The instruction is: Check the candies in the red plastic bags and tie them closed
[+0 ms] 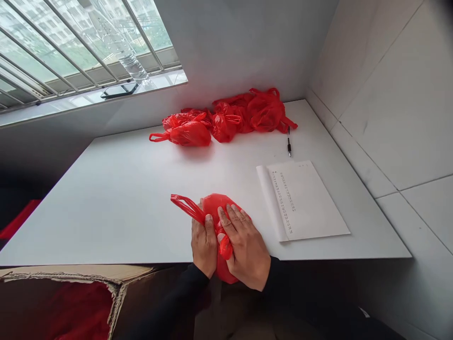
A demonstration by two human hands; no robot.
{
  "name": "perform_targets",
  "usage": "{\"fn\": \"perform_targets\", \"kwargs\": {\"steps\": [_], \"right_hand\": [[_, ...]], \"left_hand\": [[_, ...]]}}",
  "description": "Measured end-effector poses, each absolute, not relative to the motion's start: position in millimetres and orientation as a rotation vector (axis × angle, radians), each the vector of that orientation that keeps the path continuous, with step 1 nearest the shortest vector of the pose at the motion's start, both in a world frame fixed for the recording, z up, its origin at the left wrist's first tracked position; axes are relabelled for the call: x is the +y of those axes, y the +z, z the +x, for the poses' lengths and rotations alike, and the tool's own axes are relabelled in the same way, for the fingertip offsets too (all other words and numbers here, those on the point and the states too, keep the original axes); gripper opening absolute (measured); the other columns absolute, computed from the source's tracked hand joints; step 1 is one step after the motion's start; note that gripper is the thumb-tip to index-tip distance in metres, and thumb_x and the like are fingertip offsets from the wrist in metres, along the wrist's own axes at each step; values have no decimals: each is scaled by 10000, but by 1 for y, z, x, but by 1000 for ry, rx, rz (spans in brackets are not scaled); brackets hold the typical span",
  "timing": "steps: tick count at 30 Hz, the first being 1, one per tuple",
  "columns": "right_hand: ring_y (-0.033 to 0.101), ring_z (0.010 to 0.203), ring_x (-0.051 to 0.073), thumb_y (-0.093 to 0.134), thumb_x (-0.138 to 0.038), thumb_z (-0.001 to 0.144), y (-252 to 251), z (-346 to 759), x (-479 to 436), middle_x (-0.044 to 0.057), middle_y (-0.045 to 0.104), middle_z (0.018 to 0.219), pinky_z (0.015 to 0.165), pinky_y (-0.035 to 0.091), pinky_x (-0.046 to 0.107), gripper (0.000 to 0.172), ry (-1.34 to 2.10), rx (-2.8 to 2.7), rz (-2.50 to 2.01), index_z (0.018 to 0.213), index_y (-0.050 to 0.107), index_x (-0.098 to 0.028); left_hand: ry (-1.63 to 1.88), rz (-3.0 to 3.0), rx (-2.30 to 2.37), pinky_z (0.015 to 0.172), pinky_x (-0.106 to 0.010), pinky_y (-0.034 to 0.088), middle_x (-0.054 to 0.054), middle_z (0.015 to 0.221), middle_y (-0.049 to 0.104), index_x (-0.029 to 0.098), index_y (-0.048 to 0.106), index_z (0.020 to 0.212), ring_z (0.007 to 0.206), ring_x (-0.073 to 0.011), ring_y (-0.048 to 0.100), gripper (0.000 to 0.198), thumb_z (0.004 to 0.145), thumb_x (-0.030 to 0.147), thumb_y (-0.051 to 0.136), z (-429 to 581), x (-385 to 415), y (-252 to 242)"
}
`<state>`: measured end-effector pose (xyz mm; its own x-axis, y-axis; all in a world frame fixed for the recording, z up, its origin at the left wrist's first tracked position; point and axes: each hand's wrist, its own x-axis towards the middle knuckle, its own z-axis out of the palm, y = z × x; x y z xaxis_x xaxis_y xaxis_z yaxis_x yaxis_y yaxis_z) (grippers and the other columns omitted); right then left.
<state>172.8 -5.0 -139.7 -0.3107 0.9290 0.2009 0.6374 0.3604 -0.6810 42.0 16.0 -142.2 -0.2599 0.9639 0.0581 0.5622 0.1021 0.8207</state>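
A red plastic bag, bunched into a lump, lies at the near edge of the white table. Both my hands press on it. My left hand is closed around the bag's left side, just below its twisted handles that stick out to the left. My right hand lies over the bag's right side with its fingers curled onto the plastic. Part of the bag hangs down below the table edge between my wrists.
A pile of knotted red bags lies at the far side of the table. A printed sheet of paper and a pen lie to the right. An open cardboard box with red plastic stands lower left. A phone and bottle rest on the windowsill.
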Motion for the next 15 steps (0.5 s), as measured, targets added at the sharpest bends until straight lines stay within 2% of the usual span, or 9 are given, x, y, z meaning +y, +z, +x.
{"fn": "perform_targets", "kwargs": {"steps": [4, 6, 11, 15], "right_hand": [[194, 1558, 269, 462, -245, 960, -143, 171, -5, 88, 281, 1663, 1270, 247, 502, 686, 620, -2081, -1366, 1609, 263, -141], [194, 1558, 262, 444, -258, 980, -144, 171, -5, 80, 285, 1662, 1274, 245, 492, 660, 590, -2096, -1374, 1604, 271, -133], [240, 1546, 245, 414, -283, 1014, -148, 172, -6, 64, 340, 1639, 1272, 268, 467, 604, 542, -2120, -1390, 1589, 311, -129], [239, 1546, 244, 433, -266, 1003, -152, 171, -6, 73, 339, 1638, 1270, 274, 460, 617, 506, -2127, -1391, 1588, 307, -118]], "left_hand": [[982, 1566, 1911, 1262, -507, 217, -68, 1607, 408, 242, 471, 1493, 1525, -267, 279, 544, 1058, 504, 275, 40, 15, -148], [959, 1606, 1911, 1261, -513, 214, -55, 1587, 441, 254, 488, 1478, 1520, -257, 287, 522, 1064, 483, 268, 41, 15, -148], [921, 1694, 1897, 1261, -507, 210, -33, 1444, 598, 284, 557, 1398, 1426, -222, 438, 455, 1075, 416, 266, 44, 15, -144], [901, 1737, 1907, 1253, -519, 223, -28, 1375, 646, 282, 602, 1331, 1355, -222, 513, 425, 1075, 381, 277, 44, 16, -144]]}}
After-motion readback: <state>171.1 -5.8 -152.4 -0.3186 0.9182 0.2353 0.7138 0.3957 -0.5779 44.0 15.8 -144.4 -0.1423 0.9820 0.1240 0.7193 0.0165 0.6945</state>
